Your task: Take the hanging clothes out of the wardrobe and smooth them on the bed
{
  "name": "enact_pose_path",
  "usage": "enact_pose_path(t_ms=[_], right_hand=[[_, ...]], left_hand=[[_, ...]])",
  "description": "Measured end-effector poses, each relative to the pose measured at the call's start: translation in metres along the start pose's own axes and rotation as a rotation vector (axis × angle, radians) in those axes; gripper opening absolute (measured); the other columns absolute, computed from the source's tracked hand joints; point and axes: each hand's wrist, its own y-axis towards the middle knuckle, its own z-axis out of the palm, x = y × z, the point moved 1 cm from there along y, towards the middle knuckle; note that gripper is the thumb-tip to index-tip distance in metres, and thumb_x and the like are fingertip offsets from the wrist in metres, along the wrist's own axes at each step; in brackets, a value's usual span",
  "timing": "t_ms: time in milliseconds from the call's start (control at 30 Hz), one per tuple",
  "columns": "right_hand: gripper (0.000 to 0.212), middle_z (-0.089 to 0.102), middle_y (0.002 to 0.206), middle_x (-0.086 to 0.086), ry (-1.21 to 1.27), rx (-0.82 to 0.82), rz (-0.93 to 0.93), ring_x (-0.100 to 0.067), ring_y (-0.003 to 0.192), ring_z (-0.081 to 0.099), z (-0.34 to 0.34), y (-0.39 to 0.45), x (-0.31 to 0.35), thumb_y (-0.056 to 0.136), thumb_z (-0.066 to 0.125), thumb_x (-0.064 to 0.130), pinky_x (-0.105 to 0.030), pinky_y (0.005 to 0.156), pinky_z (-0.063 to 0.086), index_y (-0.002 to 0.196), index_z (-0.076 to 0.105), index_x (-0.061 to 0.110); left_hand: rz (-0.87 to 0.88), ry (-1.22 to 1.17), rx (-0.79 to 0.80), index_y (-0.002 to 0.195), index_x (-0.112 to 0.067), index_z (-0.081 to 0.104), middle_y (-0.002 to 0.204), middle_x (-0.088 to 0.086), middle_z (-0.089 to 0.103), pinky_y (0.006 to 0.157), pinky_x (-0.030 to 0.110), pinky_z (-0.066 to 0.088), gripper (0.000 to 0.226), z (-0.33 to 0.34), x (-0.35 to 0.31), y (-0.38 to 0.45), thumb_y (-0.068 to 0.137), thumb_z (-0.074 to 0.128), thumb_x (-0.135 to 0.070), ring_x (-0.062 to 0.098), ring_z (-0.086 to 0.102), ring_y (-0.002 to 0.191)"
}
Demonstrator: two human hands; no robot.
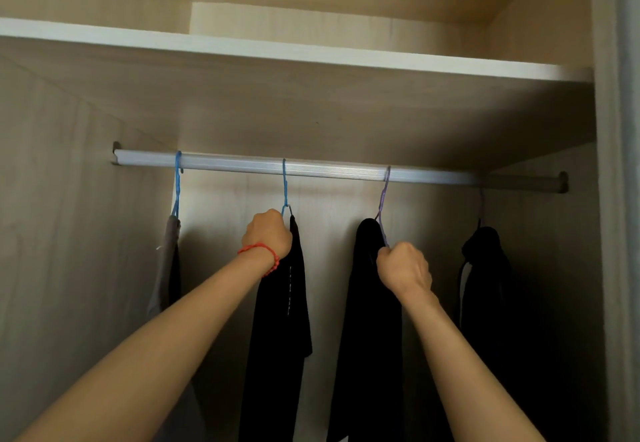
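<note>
Several garments hang from a silver rail (329, 170) inside a wooden wardrobe. My left hand (268, 234), with a red bead bracelet at the wrist, grips the top of a blue hanger (284, 185) that carries a black garment (280, 331). My right hand (403, 267) grips a purple hanger (383, 199) just below its hook, and a second black garment (367, 337) hangs from it. Both hooks sit on the rail. A grey garment (168, 261) hangs at the left on another blue hanger (177, 182). A dark garment (485, 286) hangs at the far right.
A white-edged shelf (294, 50) runs above the rail. The wardrobe's side walls (69, 234) close in on both sides, and a pale door frame (620, 199) stands at the right edge.
</note>
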Motion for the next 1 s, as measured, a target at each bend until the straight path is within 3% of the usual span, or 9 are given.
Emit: enact_pose_path(t_ms=[133, 233, 300, 400, 533, 667, 867, 1000], right_hand=[[0.024, 0.052, 0.089, -0.014, 0.015, -0.007, 0.002, -0.03, 0.081, 0.05, -0.006, 0.005, -0.005, 0.093, 0.04, 0.021, -0.03, 0.069, 0.038, 0.084, 0.054, 0.004], [0.03, 0.06, 0.105, -0.021, 0.022, -0.016, -0.019, -0.034, 0.091, 0.056, -0.008, 0.004, -0.002, 0.093, 0.042, 0.022, -0.029, 0.07, 0.036, 0.096, 0.06, -0.002], [0.032, 0.061, 0.111, -0.022, 0.02, -0.023, -0.044, -0.037, 0.099, 0.057, -0.008, 0.004, 0.001, 0.093, 0.042, 0.021, -0.028, 0.069, 0.034, 0.1, 0.06, -0.005], [0.03, 0.062, 0.109, -0.021, 0.006, -0.004, -0.081, -0.036, 0.09, 0.056, -0.001, 0.001, 0.01, 0.093, 0.042, 0.02, -0.028, 0.067, 0.034, 0.098, 0.06, -0.004], [0.026, 0.062, 0.107, -0.02, 0.025, 0.007, -0.085, -0.029, 0.077, 0.046, 0.008, -0.002, 0.02, 0.093, 0.041, 0.019, -0.028, 0.066, 0.034, 0.092, 0.059, 0.0], [0.027, 0.062, 0.109, -0.019, 0.014, 0.005, -0.067, -0.027, 0.076, 0.043, 0.006, -0.002, 0.019, 0.094, 0.041, 0.02, -0.027, 0.066, 0.033, 0.096, 0.059, 0.0], [0.023, 0.061, 0.103, -0.02, -0.024, 0.002, -0.058, -0.029, 0.075, 0.043, -0.002, -0.003, 0.015, 0.092, 0.042, 0.019, -0.028, 0.067, 0.034, 0.086, 0.056, 0.002], [0.021, 0.054, 0.088, -0.016, -0.037, 0.012, -0.058, -0.03, 0.074, 0.044, -0.002, -0.006, 0.016, 0.091, 0.042, 0.018, -0.028, 0.066, 0.034, 0.079, 0.049, 0.002]], left_hand=[[-0.015, -0.025, -0.015, 0.078, 0.0, 0.053, 0.107, 0.024, 0.061, 0.069, 0.03, 0.039, 0.015, 0.0, 0.001, 0.001, 0.089, 0.043, -0.005, 0.033, 0.054, 0.082], [-0.028, -0.05, -0.017, 0.067, -0.002, 0.047, 0.106, 0.024, 0.061, 0.068, 0.03, 0.039, 0.022, 0.001, 0.0, 0.003, 0.088, 0.045, -0.006, 0.033, 0.051, 0.079], [-0.032, -0.063, -0.016, 0.072, 0.0, 0.05, 0.106, 0.025, 0.061, 0.068, 0.03, 0.039, 0.017, 0.002, -0.001, 0.004, 0.088, 0.045, -0.004, 0.035, 0.053, 0.082], [-0.031, -0.06, -0.017, 0.065, -0.004, 0.044, 0.105, 0.024, 0.061, 0.068, 0.03, 0.039, 0.023, 0.001, 0.002, 0.004, 0.088, 0.044, -0.004, 0.031, 0.049, 0.077], [-0.027, -0.056, -0.026, 0.096, 0.008, 0.058, 0.107, 0.026, 0.06, 0.07, 0.031, 0.04, 0.021, -0.007, 0.009, 0.004, 0.089, 0.044, -0.005, 0.029, 0.046, 0.076], [-0.011, -0.027, -0.027, 0.085, 0.004, 0.056, 0.106, 0.026, 0.061, 0.068, 0.03, 0.04, 0.016, -0.01, 0.015, 0.005, 0.089, 0.043, -0.004, 0.033, 0.051, 0.079], [-0.009, -0.016, -0.038, 0.1, 0.007, 0.058, 0.109, 0.025, 0.06, 0.07, 0.031, 0.039, 0.023, -0.007, 0.016, 0.006, 0.091, 0.043, -0.008, 0.04, 0.058, 0.098], [-0.002, -0.008, -0.036, 0.097, 0.007, 0.058, 0.107, 0.025, 0.061, 0.068, 0.032, 0.04, 0.021, -0.006, 0.02, 0.007, 0.09, 0.043, -0.007, 0.039, 0.059, 0.096]])
